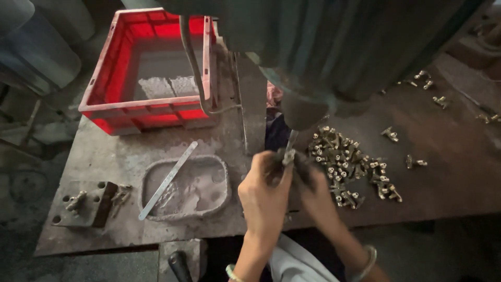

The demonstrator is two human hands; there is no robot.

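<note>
Hold: our left hand [264, 184] and right hand [313, 189], fingers closed around a small brass fitting [288, 156] under the grey drill spindle [292, 140].
Risk: we judge fingers beside spindle could get nicked if the fitting slips.

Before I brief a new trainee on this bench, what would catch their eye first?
The bright red crate at the back left stands out against the grey bench. Right of centre, the left hand and right hand hold a small part up under the drill spindle, beside a heap of brass fittings.
</note>
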